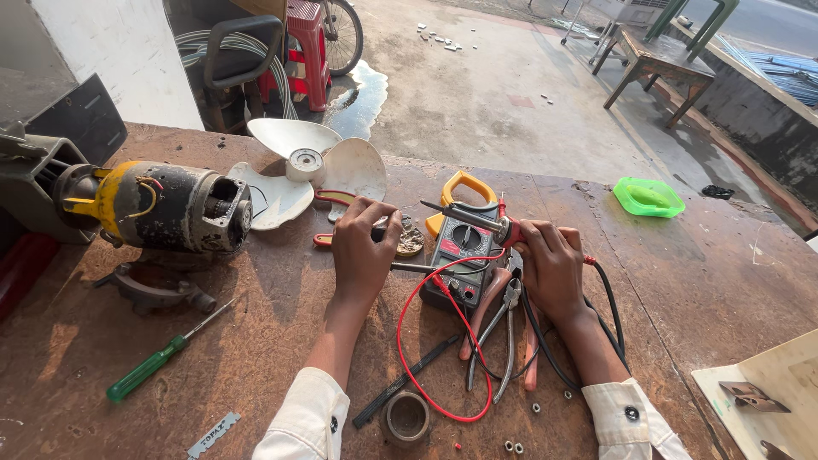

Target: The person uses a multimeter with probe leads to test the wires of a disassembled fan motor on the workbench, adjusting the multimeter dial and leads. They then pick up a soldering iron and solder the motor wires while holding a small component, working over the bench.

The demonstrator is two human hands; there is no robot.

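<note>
Green dish holds green lump; left hand pinches wire, right hand grips soldering iron

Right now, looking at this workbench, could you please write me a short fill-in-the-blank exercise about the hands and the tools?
1. The right hand holds a soldering ____ over the multimeter.
2. The screwdriver lying left of the left hand has a ____ handle.
3. The white fan blade lies beside the electric ____ on the table.
4. The small tray far right is ____ in colour.

Missing words: iron; green; motor; green
</note>
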